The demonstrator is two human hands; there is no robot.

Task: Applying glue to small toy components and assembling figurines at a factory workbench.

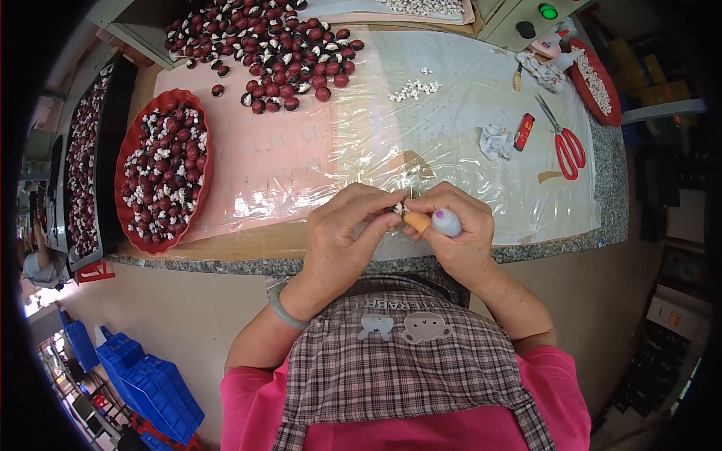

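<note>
Here, left hand (340, 227) near table edge (218, 264)

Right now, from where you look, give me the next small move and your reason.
I'd probably nudge the right hand slightly closer to the small white piece. The left hand pinches that piece, and the right hand, with a pale bottle in its grip, is just beside it; contact is hard to tell.

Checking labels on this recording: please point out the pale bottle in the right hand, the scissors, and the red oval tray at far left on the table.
Pale bottle (447, 223): head view, its rounded body.
Scissors (558, 129): head view, near the pivot.
Red oval tray (120, 180): head view, its left wall.
</note>
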